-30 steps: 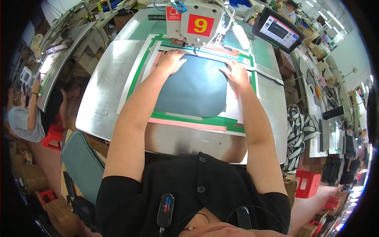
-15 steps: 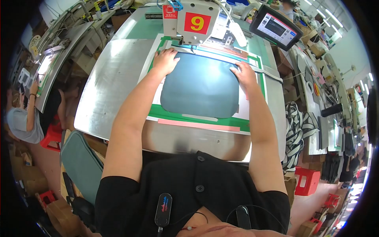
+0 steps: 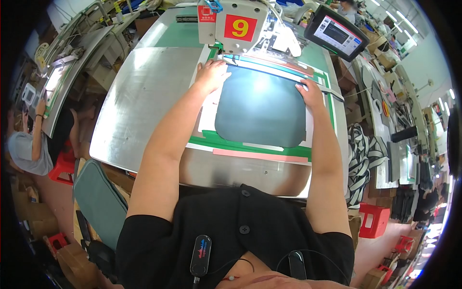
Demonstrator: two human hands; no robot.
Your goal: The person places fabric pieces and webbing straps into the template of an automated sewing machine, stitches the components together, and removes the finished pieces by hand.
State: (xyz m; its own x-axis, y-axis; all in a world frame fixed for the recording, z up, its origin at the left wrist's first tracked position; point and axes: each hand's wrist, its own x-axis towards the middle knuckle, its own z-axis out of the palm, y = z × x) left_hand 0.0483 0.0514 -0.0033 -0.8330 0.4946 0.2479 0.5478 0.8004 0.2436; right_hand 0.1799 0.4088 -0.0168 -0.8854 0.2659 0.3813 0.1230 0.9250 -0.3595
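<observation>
A dark blue-green panel with rounded corners point(image 3: 260, 108) lies flat on a white and green template point(image 3: 226, 141) under the sewing machine head point(image 3: 238, 30). My left hand point(image 3: 212, 76) rests at the panel's upper left corner, fingers stretched forward and thumb apart on its edge. At the upper right corner is my right hand point(image 3: 312, 94), its thumb on the panel and its fingers over the edge. Neither hand visibly grips anything. A light strip with a blue edge point(image 3: 269, 67) runs along the panel's top, between my hands.
The metal table point(image 3: 139, 101) extends left of the template. A tilted control screen point(image 3: 336, 33) stands at the back right. Green panels point(image 3: 98, 197) are stacked at lower left. Striped fabric point(image 3: 361, 164) hangs at right. A person point(image 3: 31, 149) sits at far left.
The template and panel have shifted to the right and slightly toward me beneath the machine head. Both my hands have moved right with them, staying at the panel's upper corners.
</observation>
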